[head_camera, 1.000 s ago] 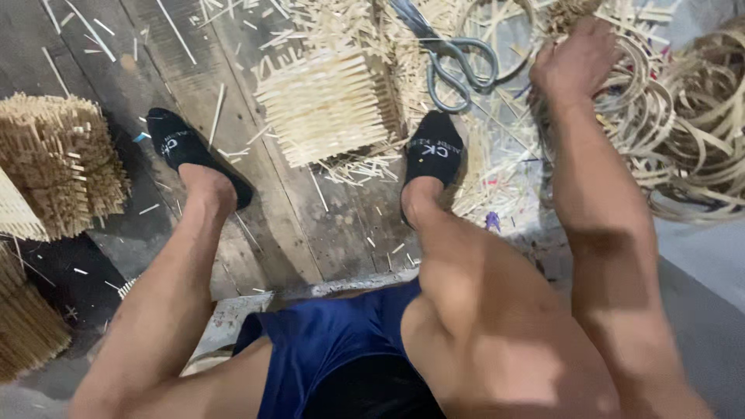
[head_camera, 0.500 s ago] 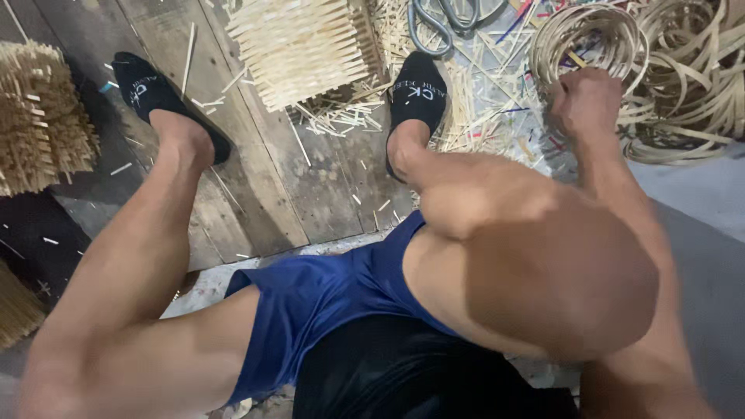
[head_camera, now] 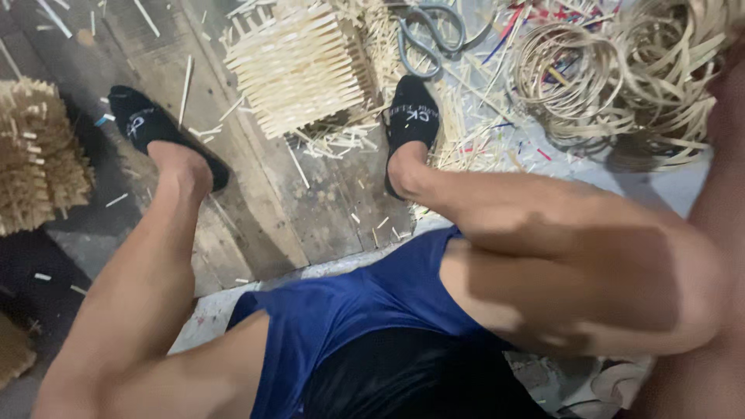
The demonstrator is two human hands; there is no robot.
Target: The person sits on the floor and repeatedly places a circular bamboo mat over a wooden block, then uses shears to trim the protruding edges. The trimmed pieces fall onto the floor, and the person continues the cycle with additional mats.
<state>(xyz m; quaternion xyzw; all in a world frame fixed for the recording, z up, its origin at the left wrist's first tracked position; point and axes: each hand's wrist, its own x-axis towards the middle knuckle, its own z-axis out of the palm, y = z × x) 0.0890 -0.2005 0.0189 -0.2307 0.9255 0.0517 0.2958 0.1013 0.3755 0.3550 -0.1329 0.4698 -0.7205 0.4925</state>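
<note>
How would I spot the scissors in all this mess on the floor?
Start at the person's right foot in its black sock, planted on the wooden floorboards. Look just beyond the toes, toward the top edge of the picture: the scissors lie there among pale splints. They alone are grey metal with looped handles; everything around them is straw-coloured strips and coils.

No packages, signs or screens show; only small white printed marks on the two black socks

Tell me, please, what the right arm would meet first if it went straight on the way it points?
Probably the coils of flat cane strips: the right arm runs up the right edge toward them. The hand is out of frame, so depth is unclear.
</note>
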